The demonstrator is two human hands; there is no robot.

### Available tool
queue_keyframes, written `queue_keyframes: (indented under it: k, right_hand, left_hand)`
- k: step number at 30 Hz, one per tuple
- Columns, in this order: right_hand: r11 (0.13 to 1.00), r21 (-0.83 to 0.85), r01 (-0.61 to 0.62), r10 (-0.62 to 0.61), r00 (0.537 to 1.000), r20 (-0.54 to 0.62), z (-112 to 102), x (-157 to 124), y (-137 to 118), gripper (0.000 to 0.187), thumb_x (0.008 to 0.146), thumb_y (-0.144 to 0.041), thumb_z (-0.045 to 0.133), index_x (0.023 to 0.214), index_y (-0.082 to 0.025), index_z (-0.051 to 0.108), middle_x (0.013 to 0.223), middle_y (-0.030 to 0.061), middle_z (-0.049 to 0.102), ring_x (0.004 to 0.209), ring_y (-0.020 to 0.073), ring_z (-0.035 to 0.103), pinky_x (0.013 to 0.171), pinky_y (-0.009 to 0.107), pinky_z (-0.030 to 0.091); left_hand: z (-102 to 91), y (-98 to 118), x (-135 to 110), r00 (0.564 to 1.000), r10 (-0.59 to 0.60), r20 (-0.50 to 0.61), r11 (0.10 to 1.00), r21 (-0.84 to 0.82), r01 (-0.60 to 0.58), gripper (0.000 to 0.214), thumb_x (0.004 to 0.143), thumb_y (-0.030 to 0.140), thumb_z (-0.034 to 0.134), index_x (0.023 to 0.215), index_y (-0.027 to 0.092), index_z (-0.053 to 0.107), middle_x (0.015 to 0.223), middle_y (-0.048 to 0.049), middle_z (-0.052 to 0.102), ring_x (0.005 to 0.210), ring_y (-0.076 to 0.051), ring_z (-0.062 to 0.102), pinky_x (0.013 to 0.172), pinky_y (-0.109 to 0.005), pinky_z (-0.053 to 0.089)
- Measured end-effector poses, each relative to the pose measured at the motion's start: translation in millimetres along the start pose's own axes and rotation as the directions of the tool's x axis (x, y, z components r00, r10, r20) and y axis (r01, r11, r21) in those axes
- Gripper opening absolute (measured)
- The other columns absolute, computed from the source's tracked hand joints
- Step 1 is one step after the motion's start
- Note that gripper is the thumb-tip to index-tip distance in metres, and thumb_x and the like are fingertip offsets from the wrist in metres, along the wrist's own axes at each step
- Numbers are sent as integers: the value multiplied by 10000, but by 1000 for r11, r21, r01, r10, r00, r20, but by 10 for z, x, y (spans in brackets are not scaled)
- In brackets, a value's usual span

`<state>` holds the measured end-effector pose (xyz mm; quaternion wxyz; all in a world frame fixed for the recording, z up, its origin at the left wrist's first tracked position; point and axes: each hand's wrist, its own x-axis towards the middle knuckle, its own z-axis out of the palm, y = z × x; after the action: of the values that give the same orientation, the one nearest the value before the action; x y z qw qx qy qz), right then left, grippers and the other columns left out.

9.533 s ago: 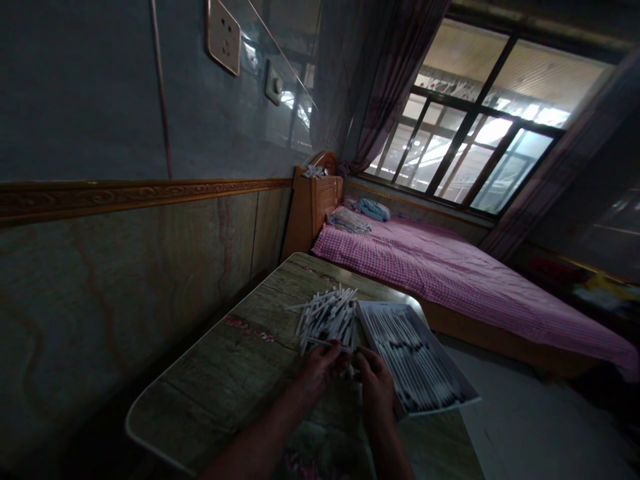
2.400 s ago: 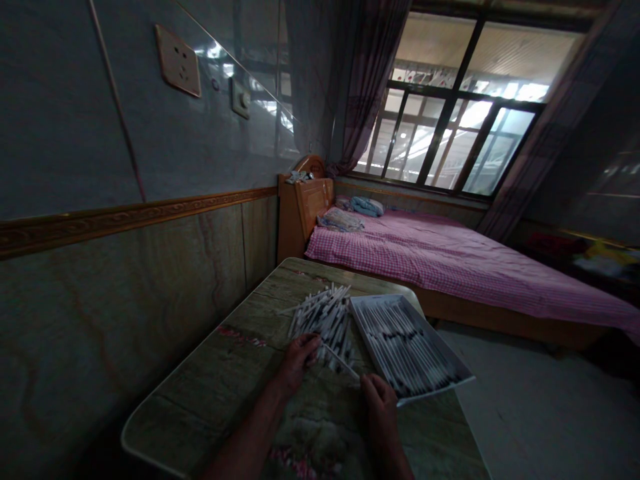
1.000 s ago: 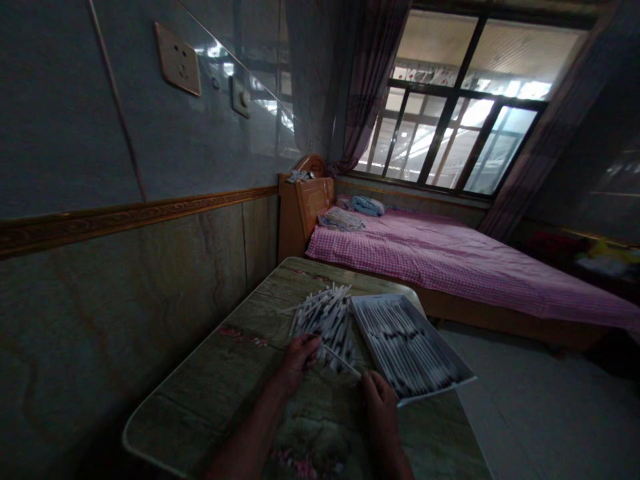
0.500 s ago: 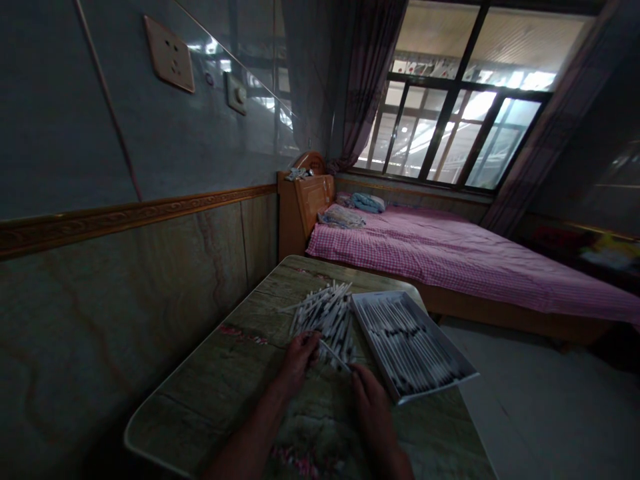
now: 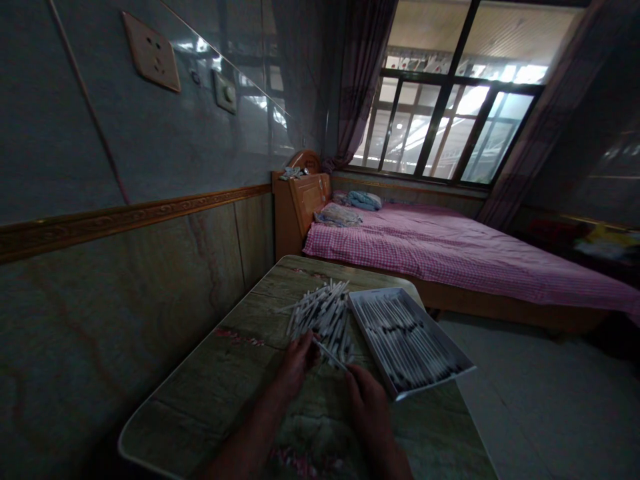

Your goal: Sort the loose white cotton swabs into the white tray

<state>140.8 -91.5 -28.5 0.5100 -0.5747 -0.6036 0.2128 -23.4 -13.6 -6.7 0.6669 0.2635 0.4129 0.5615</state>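
Note:
A loose heap of thin white sticks (image 5: 323,317) lies on a small table (image 5: 225,373). Beside it on the right sits a shallow white tray (image 5: 463,365) filled with rows of the same sticks. My left hand (image 5: 299,357) rests at the near edge of the heap, fingers curled around one end of a single white stick (image 5: 330,355). My right hand (image 5: 364,399) is closed in a pinch on the other end of that stick, just left of the tray's near corner.
The table stands against a tiled wall (image 5: 125,267) on the left. A bed with a pink checked cover (image 5: 450,257) and a wooden headboard (image 5: 297,203) lies beyond it, under a barred window (image 5: 450,100). Bare floor (image 5: 540,407) is to the right.
My right hand has shifted a little left and toward the heap, so the stick between my hands sits closer to the pile. The view has tilted slightly.

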Motion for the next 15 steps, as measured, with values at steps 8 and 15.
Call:
queue_keyframes:
  k: [8,15]
  right_hand:
    - [990,-99,103,-107,993,-38,-8,-24,8,316,929,-400,492,1001,-221,742,948,73,756,867,205,714,778,274,545]
    - [989,-110,102,-108,993,-45,-8,-33,2,309,917,-392,505,991,-208,742,933,77,756,850,205,716,770,277,547]
  left_hand:
    - [7,-70,45,996,80,-38,997,-7,-81,589,425,650,844,690,155,666,497,38,579,457,-85,529,449,-198,397]
    - [-1,-89,63,990,92,-105,993,-62,-99,561,456,621,850,704,159,649,546,22,615,492,-95,569,462,-193,425]
